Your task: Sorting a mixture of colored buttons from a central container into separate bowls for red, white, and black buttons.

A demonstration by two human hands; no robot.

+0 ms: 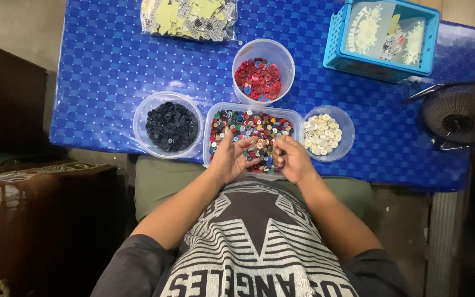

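Left hand [232, 159] cupped, palm up, as a small tray of mixed buttons [258, 148] over the rectangular tub [298, 118] at 6 o'clock of the worktop [111, 60], right hand [291, 159] fingers pressed together, pinching buttons from it.

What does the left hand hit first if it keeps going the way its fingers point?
The left hand points up and to the right, over the near edge of the mixed-button tray. It would probably meet the loose mixed buttons in the tray first. Its height above them is unclear from this single view.
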